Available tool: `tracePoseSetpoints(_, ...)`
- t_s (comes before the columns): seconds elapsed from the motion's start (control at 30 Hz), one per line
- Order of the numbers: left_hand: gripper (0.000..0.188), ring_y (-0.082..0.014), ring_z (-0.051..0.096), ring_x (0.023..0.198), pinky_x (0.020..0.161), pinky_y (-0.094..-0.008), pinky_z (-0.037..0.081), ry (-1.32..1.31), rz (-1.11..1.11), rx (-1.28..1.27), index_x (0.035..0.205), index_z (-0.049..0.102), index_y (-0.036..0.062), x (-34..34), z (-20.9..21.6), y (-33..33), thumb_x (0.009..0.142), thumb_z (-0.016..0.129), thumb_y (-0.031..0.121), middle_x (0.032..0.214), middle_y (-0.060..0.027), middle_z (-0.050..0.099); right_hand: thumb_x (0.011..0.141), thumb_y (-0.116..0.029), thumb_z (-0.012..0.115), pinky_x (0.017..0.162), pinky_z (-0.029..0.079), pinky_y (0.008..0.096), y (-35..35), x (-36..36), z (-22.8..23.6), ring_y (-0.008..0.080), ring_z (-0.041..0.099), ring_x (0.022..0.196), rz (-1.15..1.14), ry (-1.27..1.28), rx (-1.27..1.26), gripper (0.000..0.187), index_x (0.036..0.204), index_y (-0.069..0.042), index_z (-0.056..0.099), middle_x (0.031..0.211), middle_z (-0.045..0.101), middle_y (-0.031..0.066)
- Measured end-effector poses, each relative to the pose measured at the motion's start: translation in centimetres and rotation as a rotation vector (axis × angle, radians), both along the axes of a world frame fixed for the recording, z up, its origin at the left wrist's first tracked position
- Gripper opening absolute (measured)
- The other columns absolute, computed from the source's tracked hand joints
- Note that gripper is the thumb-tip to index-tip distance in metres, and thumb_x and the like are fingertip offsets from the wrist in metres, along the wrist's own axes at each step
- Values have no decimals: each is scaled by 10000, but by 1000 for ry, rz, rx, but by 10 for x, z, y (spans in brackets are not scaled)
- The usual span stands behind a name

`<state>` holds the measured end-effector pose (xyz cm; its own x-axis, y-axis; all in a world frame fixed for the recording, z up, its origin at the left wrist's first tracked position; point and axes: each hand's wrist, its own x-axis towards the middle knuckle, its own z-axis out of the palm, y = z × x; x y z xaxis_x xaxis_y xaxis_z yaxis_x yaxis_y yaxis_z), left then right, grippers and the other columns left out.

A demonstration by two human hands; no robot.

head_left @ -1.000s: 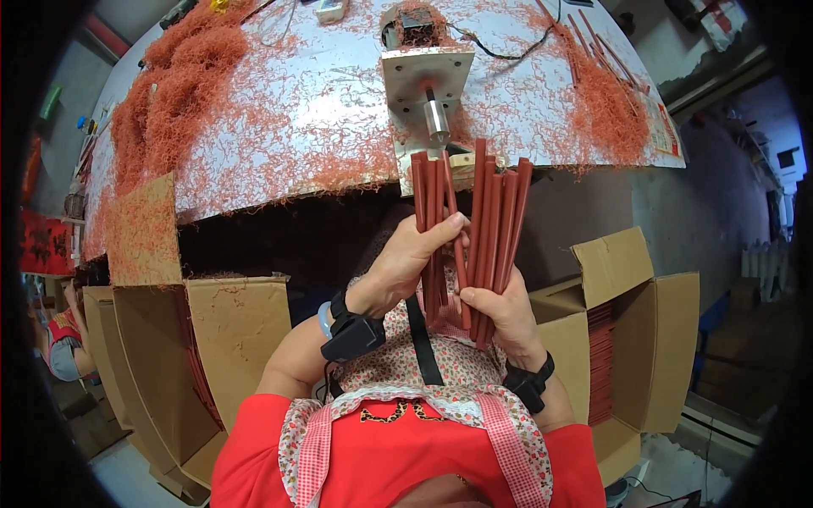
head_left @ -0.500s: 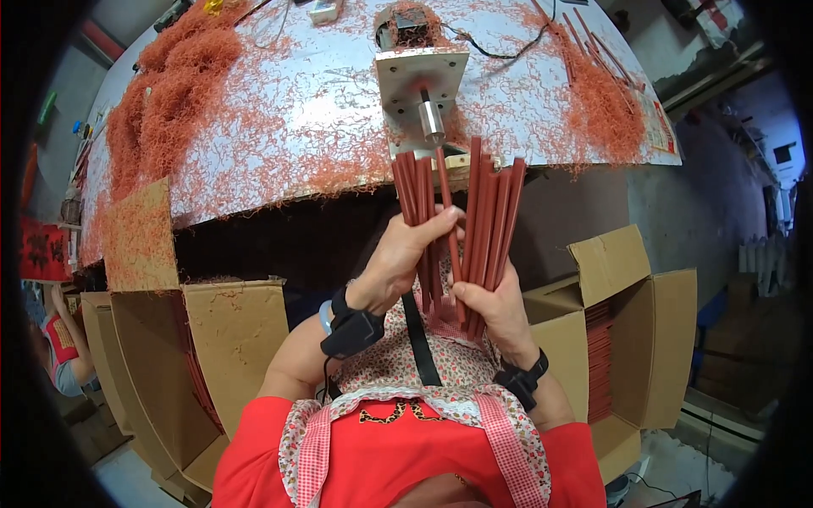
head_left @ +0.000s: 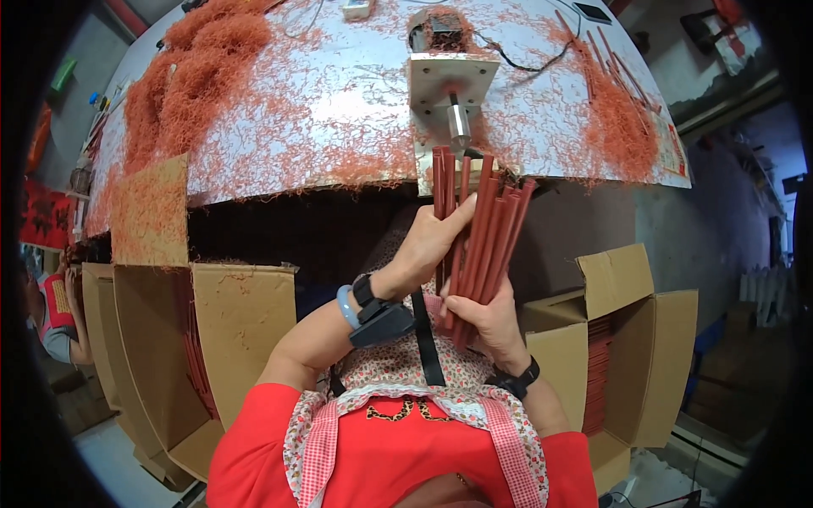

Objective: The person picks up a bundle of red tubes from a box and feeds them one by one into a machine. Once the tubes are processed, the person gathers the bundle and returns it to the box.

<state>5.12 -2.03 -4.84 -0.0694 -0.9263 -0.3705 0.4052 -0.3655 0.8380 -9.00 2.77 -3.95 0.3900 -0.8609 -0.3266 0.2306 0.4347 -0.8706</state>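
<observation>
In front of my apron I hold two bunches of thin reddish-brown rods. My left hand [head_left: 428, 241] is closed around the smaller bunch [head_left: 440, 182], its thumb reaching toward the other bunch. My right hand [head_left: 489, 315] grips the larger bunch [head_left: 491, 224] low down, thumb across the front. The upper ends are uneven and fan slightly to the right. Just beyond the rod tips, a motor [head_left: 440, 32] with a white mounting plate [head_left: 453, 80] and a shiny metal spindle [head_left: 458, 123] stands at the table's near edge. Fingers behind the rods are hidden.
Curly orange-red shavings [head_left: 207, 72] heap at the table's left, with another pile [head_left: 618, 131] at its right beside loose rods. Open cardboard boxes [head_left: 241, 313] flank me; the right-hand box [head_left: 665, 364] has stacked rods [head_left: 597, 377] inside. Another person's arm [head_left: 74, 317] shows at far left.
The two bunches have come closer together, and the single rod between them no longer stands apart. My left hand has moved nearer my right. The whole view has shifted slightly.
</observation>
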Motion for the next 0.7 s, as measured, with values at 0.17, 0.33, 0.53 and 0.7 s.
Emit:
tracePoseSetpoints(0.17, 312, -89, 581, 744, 700, -250, 472, 44, -91, 54, 980, 624, 22, 4, 8, 7, 922, 578, 325, 843, -34, 626, 732, -1, 660, 597, 516, 265, -6, -20, 14, 160, 612, 677, -30, -75, 122, 582, 1256, 5, 408, 864, 611, 109)
tracePoseSetpoints(0.33, 288, -88, 582, 742, 704, -254, 476, 69, -26, -3, 986, 625, 25, 6, 2, -11, 919, 588, 302, 829, -33, 624, 725, -5, 667, 606, 513, 264, -30, -16, 5, 157, 605, 670, -17, -55, 49, 582, 1249, 3, 416, 848, 606, 98)
tracePoseSetpoints(0.53, 293, -81, 582, 699, 658, -243, 481, 110, 73, 63, 987, 621, 25, -6, 9, -6, 917, 589, 308, 832, -37, 639, 702, -36, 705, 701, 508, 255, -9, -5, -12, 139, 598, 788, -95, 40, -211, 594, 1233, -2, 441, 962, 593, 69)
tracePoseSetpoints(0.7, 284, -59, 567, 676, 589, -216, 442, 143, 2, 48, 971, 617, 41, -4, 7, 4, 920, 584, 318, 830, -28, 639, 693, -60, 725, 751, 499, 252, -6, -7, 8, 128, 586, 861, 8, 157, -201, 583, 1204, 1, 452, 1023, 573, 50)
